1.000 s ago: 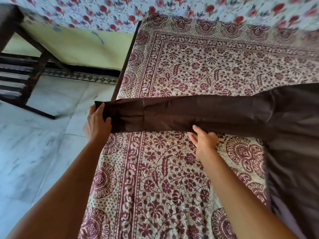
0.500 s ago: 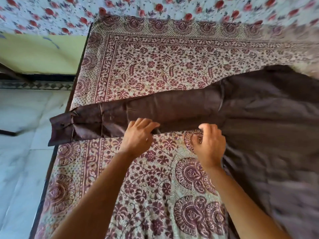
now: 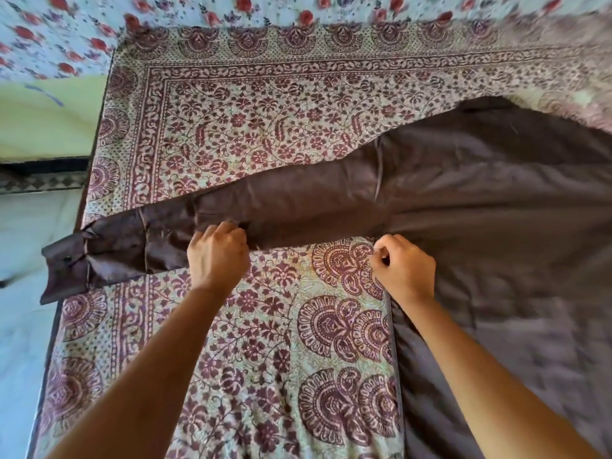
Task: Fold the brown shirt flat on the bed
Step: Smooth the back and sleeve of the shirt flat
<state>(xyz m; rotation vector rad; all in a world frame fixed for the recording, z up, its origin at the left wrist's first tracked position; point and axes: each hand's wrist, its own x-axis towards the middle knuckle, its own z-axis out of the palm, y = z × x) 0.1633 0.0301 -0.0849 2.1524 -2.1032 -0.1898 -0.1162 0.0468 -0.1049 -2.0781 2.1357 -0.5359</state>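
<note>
Because the cuff (image 3: 66, 270) of the brown shirt (image 3: 496, 210) hangs past the left edge of the bed (image 3: 248, 111), over the pale floor (image 3: 20, 243), the sleeve (image 3: 281, 207) is best lifted rather than dragged when it is folded in, or that loose end will likely trail and twist. The sleeve lies stretched leftward across the patterned sheet, fairly smooth, with a few creases near the cuff. About midway along it the left hand (image 3: 217, 256) has its fingers curled over the near edge, gripping the cloth. This looks like a good hold for carrying the sleeve across, provided both layers are taken together. Further right, the right hand (image 3: 405, 270) sits at the underarm, where the sleeve meets the body of the shirt. Its fingers are bent and the thumb and forefinger appear to pinch the corner of fabric there. That pinch should stay put as the hinge of the fold, so the crease forms along the shoulder seam and not somewhere in the body. The body spreads flat to the right and runs out of view, its near part blurred, so any wrinkles there are worth smoothing once the sleeve is laid over.
</note>
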